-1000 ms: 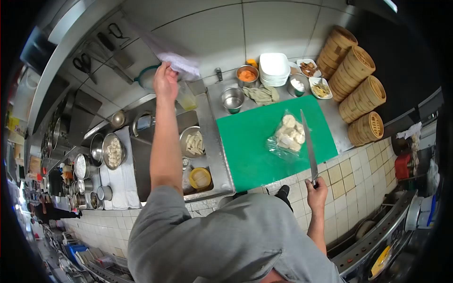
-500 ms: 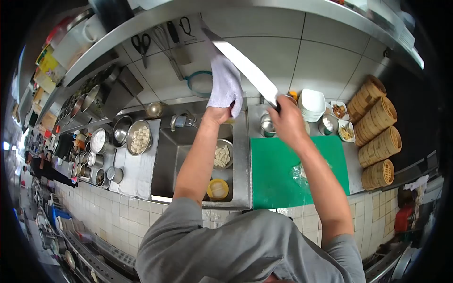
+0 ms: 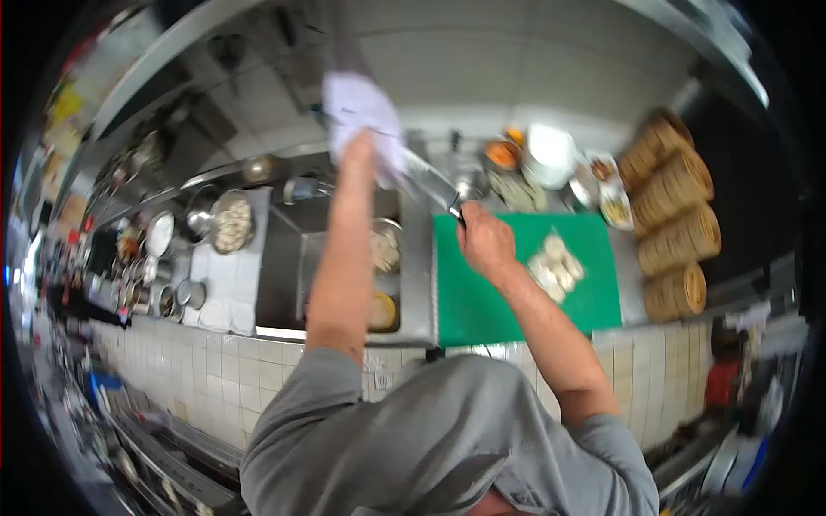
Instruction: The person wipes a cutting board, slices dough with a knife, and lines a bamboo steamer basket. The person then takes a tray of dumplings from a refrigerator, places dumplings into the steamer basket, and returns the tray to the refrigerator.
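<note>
My right hand point(image 3: 488, 239) is closed on the dark handle of a large knife point(image 3: 434, 183), held above the near side of the counter. The blade points up and to the left, and its far part is hidden by a pale lilac cloth point(image 3: 366, 107). My left hand point(image 3: 360, 146), blurred by motion, grips that cloth over the back of the sink. Below my right hand lies a green cutting board point(image 3: 473, 301), with white rounded pieces point(image 3: 557, 265) in what looks like clear plastic on its right half.
To the left is a steel sink point(image 3: 280, 275) holding a bowl of pale pieces point(image 3: 385, 249) and a yellow container point(image 3: 381, 310). Bamboo steamers point(image 3: 675, 232) stand at the right. White dishes point(image 3: 548, 155) are stacked behind the board. A bowl of pale pieces point(image 3: 232, 225) sits left of the sink.
The knife has come down and now lies lower, its blade partly behind the cloth. My left hand has moved left and up with the cloth. White pieces on the board have come into view.
</note>
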`<state>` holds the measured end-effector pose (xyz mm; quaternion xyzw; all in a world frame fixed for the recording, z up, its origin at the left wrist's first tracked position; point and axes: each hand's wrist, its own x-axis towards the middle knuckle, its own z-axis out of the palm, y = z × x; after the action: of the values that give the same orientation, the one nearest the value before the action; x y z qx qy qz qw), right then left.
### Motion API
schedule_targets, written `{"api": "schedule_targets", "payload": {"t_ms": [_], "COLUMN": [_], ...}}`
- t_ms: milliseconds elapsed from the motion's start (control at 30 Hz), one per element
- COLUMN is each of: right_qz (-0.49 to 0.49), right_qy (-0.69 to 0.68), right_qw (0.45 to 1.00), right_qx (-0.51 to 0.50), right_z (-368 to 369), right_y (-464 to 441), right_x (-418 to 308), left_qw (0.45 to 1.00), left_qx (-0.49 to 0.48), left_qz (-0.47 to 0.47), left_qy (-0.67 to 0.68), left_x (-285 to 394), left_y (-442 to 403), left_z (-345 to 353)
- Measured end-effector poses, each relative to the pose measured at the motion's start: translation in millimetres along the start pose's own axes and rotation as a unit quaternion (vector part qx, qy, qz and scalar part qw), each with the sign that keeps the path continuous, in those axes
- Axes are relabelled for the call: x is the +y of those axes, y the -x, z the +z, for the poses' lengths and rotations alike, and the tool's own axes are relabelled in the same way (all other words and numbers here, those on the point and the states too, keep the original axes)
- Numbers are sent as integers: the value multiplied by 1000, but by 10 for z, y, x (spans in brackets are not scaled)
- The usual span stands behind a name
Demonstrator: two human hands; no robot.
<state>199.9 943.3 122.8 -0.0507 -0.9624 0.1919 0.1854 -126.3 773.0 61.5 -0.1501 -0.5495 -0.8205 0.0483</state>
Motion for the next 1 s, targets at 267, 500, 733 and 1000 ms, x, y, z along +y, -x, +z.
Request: {"api": "schedule_targets", "payload": {"t_ms": [267, 500, 733, 1000], "right_qz": [376, 540, 397, 412], "right_qy": [-75, -121, -190, -224], "right_qw": [922, 814, 884, 880], "right_qx": [51, 173, 160, 71], "right_z": [-411, -1071, -1434, -1437], "right_y": [4273, 5913, 5492, 5548], "right_x": [1933, 2553, 3014, 3118], "left_qw": [933, 825, 885, 897], "left_qx": [67, -167, -82, -23], "left_qz": [-115, -535, -459, -397], "left_qy": [-334, -67, -6, -193], "left_x": [420, -601, -2051, -1426], "left_y": [1653, 4576, 4165, 4351], "left_z": [-666, 1403, 2828, 2746]}}
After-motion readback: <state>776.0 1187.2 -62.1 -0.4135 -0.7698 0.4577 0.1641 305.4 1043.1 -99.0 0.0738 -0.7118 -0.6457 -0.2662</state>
